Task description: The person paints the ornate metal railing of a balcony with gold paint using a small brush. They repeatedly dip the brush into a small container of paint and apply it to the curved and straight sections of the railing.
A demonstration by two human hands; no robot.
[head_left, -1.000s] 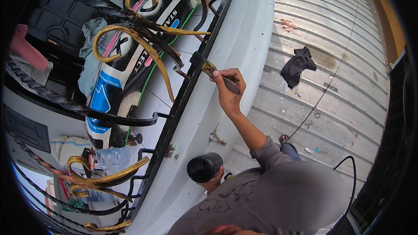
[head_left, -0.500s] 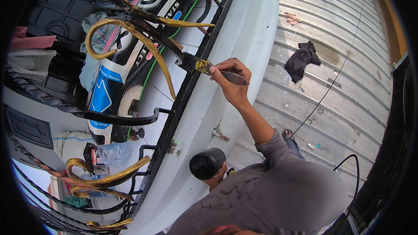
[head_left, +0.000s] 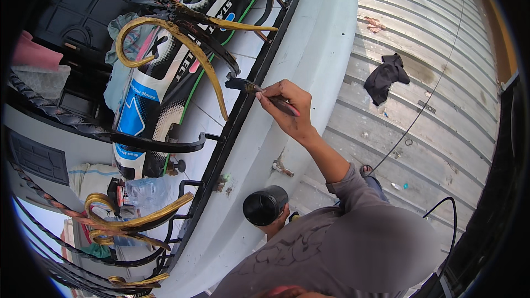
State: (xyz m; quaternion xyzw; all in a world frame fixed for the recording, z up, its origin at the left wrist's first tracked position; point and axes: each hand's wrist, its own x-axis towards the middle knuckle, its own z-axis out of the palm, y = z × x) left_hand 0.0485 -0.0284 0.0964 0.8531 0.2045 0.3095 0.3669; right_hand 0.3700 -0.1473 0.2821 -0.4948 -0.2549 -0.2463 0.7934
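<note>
My right hand (head_left: 287, 105) pinches the handle of a paintbrush (head_left: 282, 104) with dark bristles and a reddish handle end. The bristles are at the lower end of a black curved metal bar (head_left: 223, 55) on the railing; whether they touch it I cannot tell. Gold-and-black scrolls (head_left: 165, 28) branch from the same spot. Lower down, my left hand (head_left: 280, 219) grips a black cylindrical can (head_left: 266, 205) from its near side. The can's open mouth shows a dark inside; how full it is cannot be made out.
A black rail (head_left: 232, 132) runs along a pale ledge (head_left: 309, 38). Behind the bars lie a long printed box (head_left: 138, 113) and plastic bags (head_left: 149, 193). On the right, a dark cloth (head_left: 385, 79) lies on the ribbed metal surface (head_left: 441, 149), crossed by a thin cable (head_left: 408, 127).
My right hand has tilted the paintbrush, so its narrow edge now shows, and its bristles sit slightly lower against the bar. The can stays nearly in place; the view has shifted slightly.
</note>
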